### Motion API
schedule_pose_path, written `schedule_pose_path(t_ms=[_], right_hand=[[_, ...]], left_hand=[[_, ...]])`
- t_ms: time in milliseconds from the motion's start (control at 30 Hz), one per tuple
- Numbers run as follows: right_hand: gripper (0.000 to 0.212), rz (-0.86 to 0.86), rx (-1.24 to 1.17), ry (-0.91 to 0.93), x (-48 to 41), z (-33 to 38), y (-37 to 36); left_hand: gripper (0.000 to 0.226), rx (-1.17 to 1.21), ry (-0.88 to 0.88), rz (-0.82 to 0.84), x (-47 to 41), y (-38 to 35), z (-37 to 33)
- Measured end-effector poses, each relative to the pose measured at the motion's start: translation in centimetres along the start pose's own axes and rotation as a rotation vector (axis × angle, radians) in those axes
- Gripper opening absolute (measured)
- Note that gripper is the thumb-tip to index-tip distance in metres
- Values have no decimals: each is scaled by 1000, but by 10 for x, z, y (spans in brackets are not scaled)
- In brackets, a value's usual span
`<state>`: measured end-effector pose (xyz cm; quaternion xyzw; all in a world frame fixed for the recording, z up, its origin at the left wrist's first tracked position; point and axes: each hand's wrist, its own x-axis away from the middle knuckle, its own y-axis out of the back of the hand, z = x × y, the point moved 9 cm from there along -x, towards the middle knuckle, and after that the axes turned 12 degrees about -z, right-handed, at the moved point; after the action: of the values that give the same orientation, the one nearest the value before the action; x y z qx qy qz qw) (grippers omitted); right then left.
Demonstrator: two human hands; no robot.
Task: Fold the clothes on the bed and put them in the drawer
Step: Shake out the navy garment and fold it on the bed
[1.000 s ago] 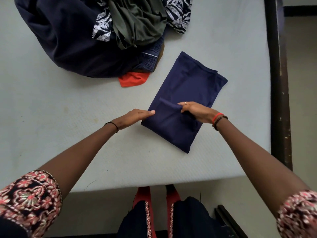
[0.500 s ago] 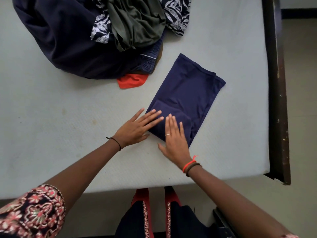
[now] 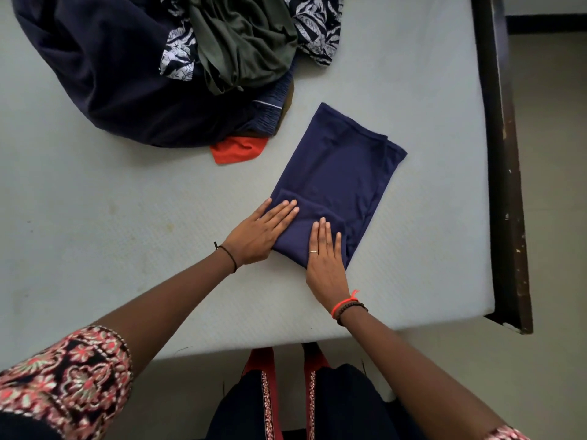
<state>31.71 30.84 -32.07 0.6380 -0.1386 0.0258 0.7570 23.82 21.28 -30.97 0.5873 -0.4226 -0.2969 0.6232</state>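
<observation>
Both hands lay flat, fingers straight, on the folded navy cloth [image 3: 336, 173] on the bed [image 3: 95, 236]: left hand [image 3: 262, 231] at its near-left edge, right hand [image 3: 324, 255] beside it, holding nothing.

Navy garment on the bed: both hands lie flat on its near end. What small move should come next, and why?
Probably take the near end and turn it over toward the far edge for another fold. The left hand and right hand press flat on a short fold at the near end of the navy garment, while most of its length lies unfolded beyond them.
</observation>
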Motion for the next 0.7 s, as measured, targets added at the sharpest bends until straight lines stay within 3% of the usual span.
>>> schedule_pose_path(t_ms=[100, 167, 267, 333, 433, 533, 700], right_hand=[[68, 130, -150, 2, 22, 9, -2], [70, 241, -258, 14, 36, 16, 3], [70, 456, -488, -36, 48, 18, 20], [62, 505, -606, -129, 39, 3, 35], [44, 439, -650, -227, 6, -32, 65], [26, 392, -754, -284, -30, -67, 89], [19, 288, -882, -371, -86, -113, 101]], left_hand=[[71, 48, -37, 103, 16, 4, -7], [67, 132, -68, 255, 28, 7, -17], [58, 454, 105, 488, 34, 25, -12], [40, 619, 204, 478, 25, 42, 3], [10, 747, 302, 402, 6, 60, 33], [19, 858, 419, 279, -19, 68, 59], [19, 934, 579, 92, -66, 59, 90]])
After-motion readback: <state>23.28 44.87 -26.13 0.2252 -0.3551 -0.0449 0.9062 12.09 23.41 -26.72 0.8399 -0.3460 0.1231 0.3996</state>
